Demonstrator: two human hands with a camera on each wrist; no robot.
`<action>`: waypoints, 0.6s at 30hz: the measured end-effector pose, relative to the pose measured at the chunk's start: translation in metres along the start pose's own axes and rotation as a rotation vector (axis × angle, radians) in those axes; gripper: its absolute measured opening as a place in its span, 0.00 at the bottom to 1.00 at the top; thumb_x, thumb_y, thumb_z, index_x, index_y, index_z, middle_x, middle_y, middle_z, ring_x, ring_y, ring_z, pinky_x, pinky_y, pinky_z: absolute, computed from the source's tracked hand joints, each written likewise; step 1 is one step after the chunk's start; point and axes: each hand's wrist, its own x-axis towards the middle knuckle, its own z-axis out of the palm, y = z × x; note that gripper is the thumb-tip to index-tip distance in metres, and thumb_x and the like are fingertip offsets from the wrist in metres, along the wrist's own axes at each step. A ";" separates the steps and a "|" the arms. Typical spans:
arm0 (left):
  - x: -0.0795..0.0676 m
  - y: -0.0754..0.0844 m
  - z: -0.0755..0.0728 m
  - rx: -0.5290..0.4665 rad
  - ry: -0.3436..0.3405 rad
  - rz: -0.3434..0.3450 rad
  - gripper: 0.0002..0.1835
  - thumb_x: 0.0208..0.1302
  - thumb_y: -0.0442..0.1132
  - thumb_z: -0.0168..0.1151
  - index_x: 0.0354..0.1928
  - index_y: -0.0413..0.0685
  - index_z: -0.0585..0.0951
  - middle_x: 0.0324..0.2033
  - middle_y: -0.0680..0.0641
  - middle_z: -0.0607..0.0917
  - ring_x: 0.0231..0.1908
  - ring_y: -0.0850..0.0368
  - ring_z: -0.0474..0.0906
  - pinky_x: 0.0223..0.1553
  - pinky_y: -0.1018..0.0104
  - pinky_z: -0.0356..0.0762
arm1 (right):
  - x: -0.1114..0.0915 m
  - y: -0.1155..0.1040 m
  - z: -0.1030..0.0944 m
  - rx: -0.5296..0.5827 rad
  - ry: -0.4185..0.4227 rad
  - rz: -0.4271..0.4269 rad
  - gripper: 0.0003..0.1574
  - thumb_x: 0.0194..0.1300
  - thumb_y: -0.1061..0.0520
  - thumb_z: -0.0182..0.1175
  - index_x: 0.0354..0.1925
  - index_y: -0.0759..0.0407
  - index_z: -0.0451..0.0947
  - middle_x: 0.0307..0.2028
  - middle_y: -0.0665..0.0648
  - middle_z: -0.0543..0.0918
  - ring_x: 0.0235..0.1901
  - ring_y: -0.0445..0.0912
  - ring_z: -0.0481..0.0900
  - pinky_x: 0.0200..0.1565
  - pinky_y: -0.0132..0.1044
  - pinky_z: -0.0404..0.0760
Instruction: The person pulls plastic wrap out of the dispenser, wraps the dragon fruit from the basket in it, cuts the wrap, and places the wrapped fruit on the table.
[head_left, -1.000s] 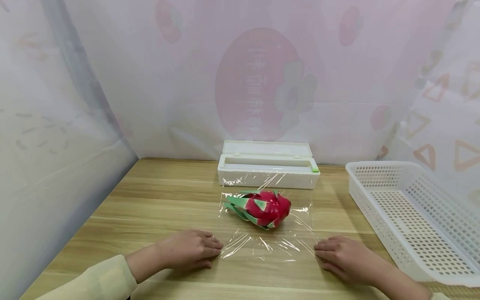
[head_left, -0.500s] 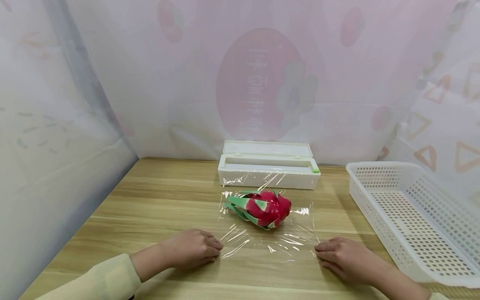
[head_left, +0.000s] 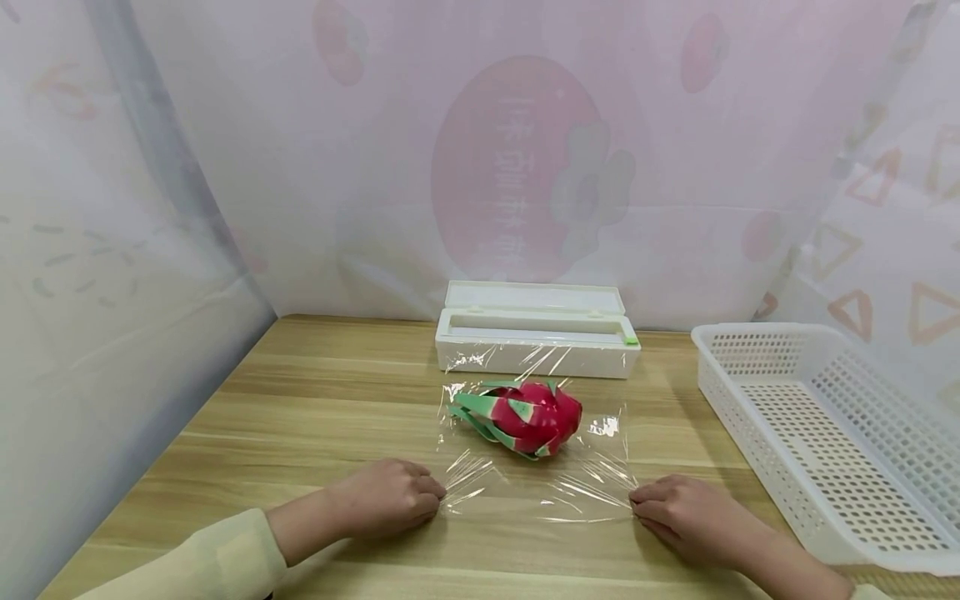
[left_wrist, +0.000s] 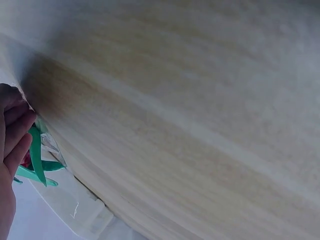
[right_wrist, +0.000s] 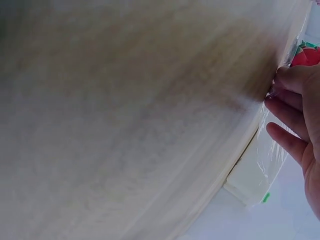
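A sheet of clear cling film (head_left: 525, 500) stretches from the white dispenser box (head_left: 536, 358) toward the person. On the film lies a red dragon fruit (head_left: 543, 417) with green leaf tips pointing left. My left hand (head_left: 390, 500) pinches the film's near left corner, and creases run from its fingertips. At the near right corner my right hand (head_left: 693, 517) pinches the film between thumb and fingers; the right wrist view shows this hand (right_wrist: 300, 105) close over the table. In the left wrist view, green leaves (left_wrist: 36, 155) show beyond the left hand (left_wrist: 12, 135).
The dispenser box stands at the back with its lid (head_left: 534, 296) raised and a green slider (head_left: 630, 340) at its right end. A white perforated basket (head_left: 780, 450) is at the right. The wooden table (head_left: 300, 392) ends at printed curtains (head_left: 375, 167) behind and at both sides.
My left fingers and thumb have drawn together on the film's corner. Between the hands the film's near edge has pulled straighter and its creases have shifted. The dragon fruit has not moved.
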 end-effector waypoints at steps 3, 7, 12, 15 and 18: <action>0.000 0.000 0.000 0.007 0.017 -0.005 0.12 0.57 0.32 0.65 0.20 0.52 0.75 0.31 0.57 0.85 0.31 0.63 0.81 0.37 0.70 0.80 | 0.002 0.000 0.000 0.012 0.005 0.002 0.10 0.52 0.62 0.70 0.35 0.55 0.85 0.39 0.50 0.86 0.37 0.45 0.84 0.38 0.41 0.83; 0.001 -0.002 -0.001 0.010 0.043 -0.010 0.08 0.54 0.32 0.67 0.24 0.50 0.78 0.32 0.55 0.86 0.32 0.61 0.82 0.40 0.69 0.80 | 0.003 0.003 -0.002 0.017 0.054 -0.031 0.06 0.54 0.62 0.68 0.35 0.56 0.84 0.38 0.51 0.86 0.36 0.45 0.84 0.38 0.40 0.82; 0.003 -0.005 -0.002 0.036 0.081 -0.002 0.06 0.50 0.32 0.68 0.30 0.47 0.81 0.31 0.53 0.86 0.33 0.60 0.83 0.41 0.67 0.81 | 0.004 0.007 -0.005 0.019 0.112 -0.056 0.02 0.61 0.60 0.65 0.34 0.57 0.83 0.37 0.52 0.85 0.35 0.45 0.84 0.38 0.39 0.82; 0.004 -0.005 -0.004 0.040 0.098 -0.011 0.08 0.49 0.31 0.69 0.32 0.45 0.81 0.32 0.52 0.86 0.34 0.58 0.84 0.43 0.65 0.81 | 0.005 0.009 -0.006 -0.002 0.130 -0.043 0.09 0.69 0.56 0.58 0.34 0.56 0.83 0.37 0.52 0.85 0.35 0.46 0.84 0.37 0.39 0.82; 0.005 -0.006 -0.005 0.034 0.118 -0.022 0.08 0.50 0.31 0.69 0.33 0.44 0.80 0.31 0.51 0.86 0.33 0.58 0.84 0.43 0.64 0.81 | 0.006 0.009 -0.007 -0.028 0.159 -0.031 0.21 0.76 0.51 0.47 0.33 0.55 0.83 0.37 0.52 0.85 0.35 0.46 0.84 0.37 0.39 0.82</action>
